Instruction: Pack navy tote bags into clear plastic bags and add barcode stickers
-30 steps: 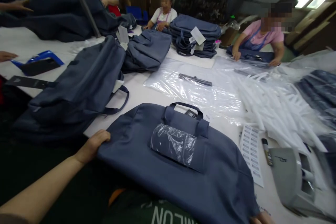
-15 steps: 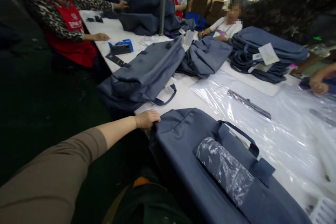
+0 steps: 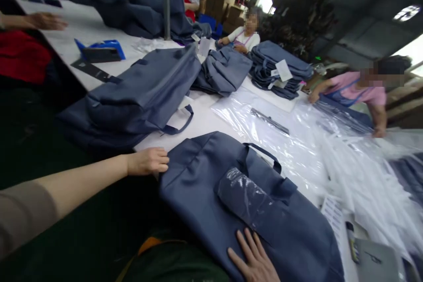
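Observation:
A large navy blue bag (image 3: 198,185) lies at the table's near edge, its end overhanging toward me. My left hand (image 3: 148,161) is closed on the bag's far left corner. Fingers spread, my right hand (image 3: 254,257) rests flat on the bag's near side. On top of the bag, beside its upright carry handle (image 3: 264,154), sits a dark piece wrapped in clear plastic (image 3: 244,196). Just beyond my left hand lies a second navy bag (image 3: 132,92) with a loop handle and a black tag.
The white table (image 3: 208,116) carries clear plastic sheets (image 3: 297,141), a label sheet (image 3: 332,211) and a marker-like tube (image 3: 352,242). Folded navy bags (image 3: 277,68) are stacked farther back. A metal pole (image 3: 166,4) rises behind. Co-workers stand around, one in pink (image 3: 357,88) at right.
My view has swung to the right. My right hand has come into view, lying flat on the bag. My left hand still grips the corner.

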Available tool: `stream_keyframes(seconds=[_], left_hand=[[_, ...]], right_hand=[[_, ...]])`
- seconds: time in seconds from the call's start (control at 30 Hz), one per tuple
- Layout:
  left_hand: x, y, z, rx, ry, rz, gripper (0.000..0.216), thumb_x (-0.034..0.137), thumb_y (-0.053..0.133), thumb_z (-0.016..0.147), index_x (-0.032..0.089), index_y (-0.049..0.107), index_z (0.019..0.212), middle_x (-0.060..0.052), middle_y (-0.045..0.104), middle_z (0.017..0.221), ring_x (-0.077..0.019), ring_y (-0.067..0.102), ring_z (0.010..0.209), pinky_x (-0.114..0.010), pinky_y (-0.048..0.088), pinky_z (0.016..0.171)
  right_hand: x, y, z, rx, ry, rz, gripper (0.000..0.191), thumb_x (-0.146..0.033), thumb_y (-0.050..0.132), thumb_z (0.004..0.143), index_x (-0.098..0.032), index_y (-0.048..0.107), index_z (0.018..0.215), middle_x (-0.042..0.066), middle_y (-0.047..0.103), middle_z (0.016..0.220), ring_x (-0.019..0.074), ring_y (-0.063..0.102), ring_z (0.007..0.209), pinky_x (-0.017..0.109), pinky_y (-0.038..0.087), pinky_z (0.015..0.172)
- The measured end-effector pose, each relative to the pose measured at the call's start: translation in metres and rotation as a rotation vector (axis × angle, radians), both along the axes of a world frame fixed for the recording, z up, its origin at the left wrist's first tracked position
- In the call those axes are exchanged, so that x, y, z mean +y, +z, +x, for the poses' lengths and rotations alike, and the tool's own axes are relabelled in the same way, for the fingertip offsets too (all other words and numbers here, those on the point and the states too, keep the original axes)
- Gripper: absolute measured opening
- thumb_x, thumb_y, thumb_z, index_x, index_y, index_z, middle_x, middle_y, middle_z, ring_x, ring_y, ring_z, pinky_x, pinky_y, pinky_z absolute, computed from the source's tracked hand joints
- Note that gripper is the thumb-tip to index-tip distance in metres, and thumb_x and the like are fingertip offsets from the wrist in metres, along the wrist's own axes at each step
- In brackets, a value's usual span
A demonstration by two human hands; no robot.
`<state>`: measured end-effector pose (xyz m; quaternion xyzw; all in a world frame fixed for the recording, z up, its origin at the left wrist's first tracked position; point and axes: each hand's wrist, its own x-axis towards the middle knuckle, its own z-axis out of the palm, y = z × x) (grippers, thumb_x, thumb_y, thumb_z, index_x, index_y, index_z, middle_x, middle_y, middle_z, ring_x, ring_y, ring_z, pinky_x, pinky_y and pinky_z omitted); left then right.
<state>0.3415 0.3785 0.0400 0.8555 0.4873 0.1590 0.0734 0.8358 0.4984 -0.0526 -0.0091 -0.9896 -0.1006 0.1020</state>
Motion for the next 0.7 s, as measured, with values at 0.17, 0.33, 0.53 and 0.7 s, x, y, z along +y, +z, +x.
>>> stream_keyframes(seconds=[0.17,0.33,0.53,0.7], left_hand=[[0.011,0.085,0.045,0.177,-0.014,0.065,0.026,0.018,0.047,0.088,0.024,0.061,0.109,0.0,0.059,0.113,-0.0207,0.052,0.103,-0.034,0.038,0.093],[0.038,0.04,0.119,0.161,-0.225,0.061,0.048,0.056,0.056,0.083,0.044,0.048,0.129,0.001,0.043,0.142,-0.0327,0.033,0.133,-0.058,0.01,0.112],[0.036,-0.045,0.12,0.233,-0.247,-0.275,0.058,0.063,0.052,0.082,0.056,0.028,0.135,0.002,0.023,0.151,-0.0392,0.018,0.138,-0.072,0.012,0.104],[0.013,-0.071,0.121,0.278,-0.244,-0.208,0.061,0.06,0.058,0.079,0.058,0.028,0.133,0.001,0.028,0.15,-0.0389,0.031,0.133,-0.072,0.022,0.101]], right_hand=[[-0.018,-0.008,-0.003,-0.244,-0.185,-0.278,0.072,-0.056,0.056,0.078,-0.036,0.031,0.143,0.008,0.014,0.156,0.0368,0.021,0.139,0.054,0.025,0.11],[-0.023,0.009,-0.002,-0.304,-0.22,-0.518,0.065,-0.051,0.055,0.08,-0.04,0.034,0.14,0.003,0.009,0.157,0.0361,0.005,0.142,0.06,0.012,0.112],[-0.031,0.032,0.002,-0.323,-0.089,-0.651,0.055,-0.042,0.051,0.086,-0.044,0.034,0.139,-0.004,0.016,0.156,0.0289,0.006,0.143,0.055,0.012,0.114],[-0.024,0.003,0.009,-0.16,0.083,-0.503,0.047,-0.038,0.048,0.089,-0.037,0.043,0.136,-0.005,0.031,0.15,0.0193,0.019,0.141,0.042,0.021,0.116]])
